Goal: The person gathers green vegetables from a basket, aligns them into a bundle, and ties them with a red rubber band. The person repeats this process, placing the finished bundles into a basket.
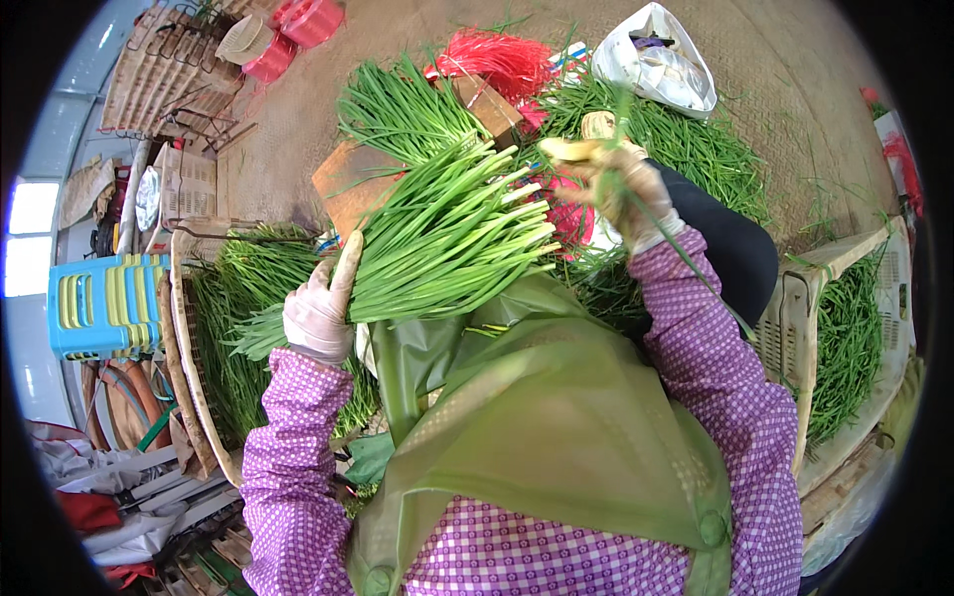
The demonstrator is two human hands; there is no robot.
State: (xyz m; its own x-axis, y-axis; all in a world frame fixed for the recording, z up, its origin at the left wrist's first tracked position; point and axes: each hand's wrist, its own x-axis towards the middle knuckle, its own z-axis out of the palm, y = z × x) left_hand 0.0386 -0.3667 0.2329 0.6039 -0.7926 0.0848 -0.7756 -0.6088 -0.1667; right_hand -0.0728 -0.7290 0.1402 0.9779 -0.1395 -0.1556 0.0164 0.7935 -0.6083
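Note:
A thick bunch of garlic chives (455, 231) lies across my lap, its pale stem ends toward the right. My left hand (320, 309), in a whitish glove, grips the leafy left side, one finger stretched along the top. To the right of the stems, my gloved right hand (626, 190) is raised and blurred. A few loose green leaves (682, 257) hang from it, one trailing down over my sleeve. Beyond the bunch, more chives (406, 112) rest on a brown board (354, 186). A green apron (551, 402) covers my lap.
Crates of chives stand left (190, 357) and right (797, 335). A heap of leaves (686, 141) covers the floor ahead, beside a white bag (618, 52). Red plastic strips (496, 63) lie behind a brown block (484, 104). Blue and yellow stacked stools (112, 305) are farther left.

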